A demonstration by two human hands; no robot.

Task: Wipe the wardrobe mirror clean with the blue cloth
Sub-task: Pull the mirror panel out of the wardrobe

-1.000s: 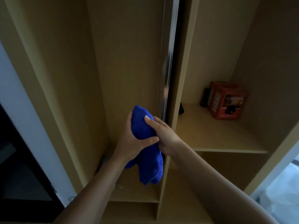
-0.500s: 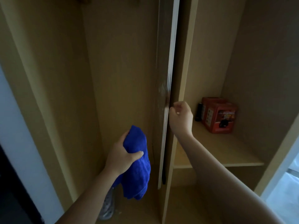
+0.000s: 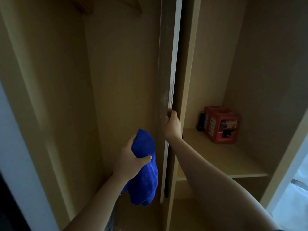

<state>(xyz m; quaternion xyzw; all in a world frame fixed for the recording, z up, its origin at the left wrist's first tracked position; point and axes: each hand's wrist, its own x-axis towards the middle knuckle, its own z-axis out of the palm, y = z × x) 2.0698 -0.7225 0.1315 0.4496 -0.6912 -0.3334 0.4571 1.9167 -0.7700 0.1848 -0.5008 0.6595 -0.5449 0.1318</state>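
Note:
A bunched blue cloth hangs from my left hand, which grips its upper part just left of the mirror panel. The wardrobe mirror stands almost edge-on in the middle of the open wardrobe, its smudged face turned left and its pale edge strip running top to bottom. My right hand is wrapped around that edge at mid height, with the fingers hidden behind the panel.
A tall open wardrobe bay lies left of the mirror. To the right, a shelf carries a red box and a small dark object. A wooden hanger shows at the top left.
My right hand let go of the cloth, moved up and right, and closed on the mirror's edge. My left hand kept the cloth and dropped slightly. The view tilted upward.

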